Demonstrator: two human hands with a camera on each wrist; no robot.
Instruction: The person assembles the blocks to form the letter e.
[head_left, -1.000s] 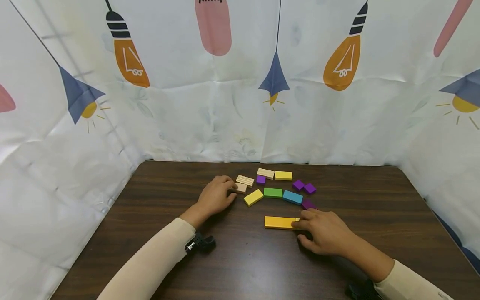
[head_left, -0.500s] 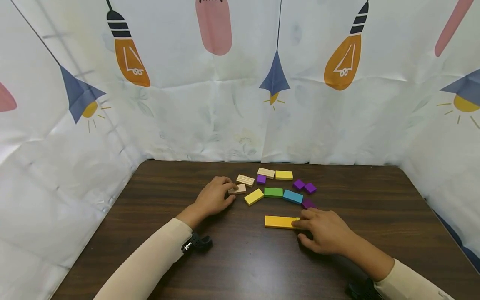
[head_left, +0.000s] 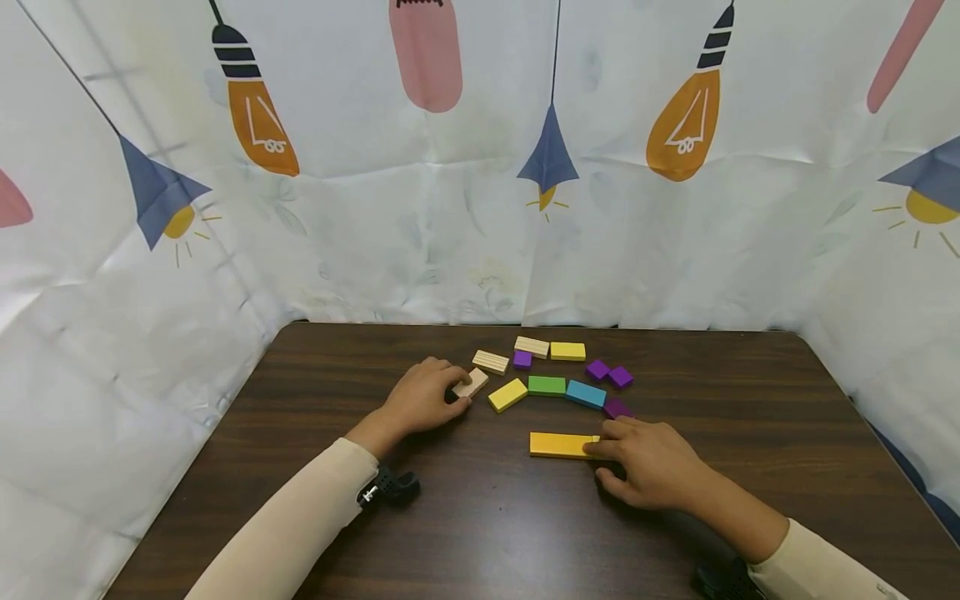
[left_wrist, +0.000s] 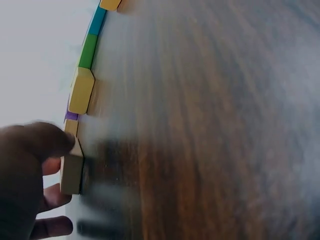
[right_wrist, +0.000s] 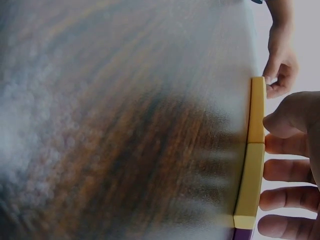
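My left hand (head_left: 426,397) pinches a plain wooden block (head_left: 471,383) at the left end of a loose group of blocks. In the left wrist view the same wooden block (left_wrist: 72,172) stands out beyond the thumb, with fingers behind it. My right hand (head_left: 651,463) rests its fingers on the right end of an orange-yellow block (head_left: 561,445), nearer to me. The right wrist view has this orange-yellow block (right_wrist: 257,110) end to end with a paler yellow block (right_wrist: 249,185); the fingers lie extended along their far side.
A yellow block (head_left: 507,396), a green block (head_left: 546,386), a blue block (head_left: 586,394) and a purple block (head_left: 617,408) form a curved row. Behind lie striped wooden blocks (head_left: 491,361), another yellow block (head_left: 567,352) and small purple blocks (head_left: 597,370). The brown table (head_left: 450,533) meets a printed curtain.
The left hand has drawn the plain wooden block left, away from the striped block, and turned it to a slant. The right hand and its yellow block have stayed in place.
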